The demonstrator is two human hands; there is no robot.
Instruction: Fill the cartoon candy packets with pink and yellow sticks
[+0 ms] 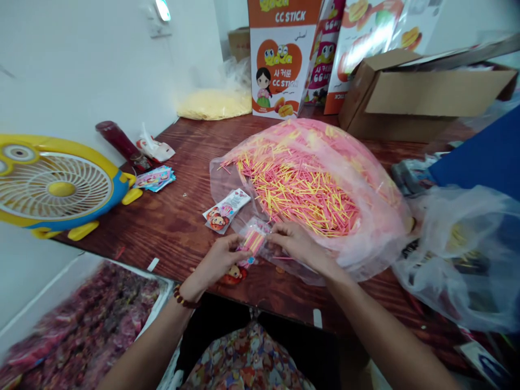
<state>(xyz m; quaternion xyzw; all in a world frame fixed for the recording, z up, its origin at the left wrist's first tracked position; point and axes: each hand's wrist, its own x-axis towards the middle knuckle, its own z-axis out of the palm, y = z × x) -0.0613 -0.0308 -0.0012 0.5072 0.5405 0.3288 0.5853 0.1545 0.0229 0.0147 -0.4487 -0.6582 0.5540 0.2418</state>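
Wood-grain tabletop (179, 216), dark, set against a pale wall. Across its middle a large translucent bag (382, 203) is laid, its opening exposing a heap of sticks. Behind it, to the right, a cardboard box (430, 95) is seen with its flaps raised; at far left, a yellow-and-blue fan (60, 184). Both hands are held near the front edge: the left hand (219, 255) is closed, thumb and fingers, on the left side of a small packet (254, 240); the right hand (296, 244) is pinched at its upper right edge. The packet is held just beside the bag; whether its mouth is sealed cannot be told. Printed packets (226, 211) are stacked just beyond the left hand. Pink and yellow sticks (300, 189), thin, are judged breakable: some could be snapped by too tight a squeeze, spilled by tipping an unsealed packet, or scattered should the bag's rim be dragged by the right forearm.
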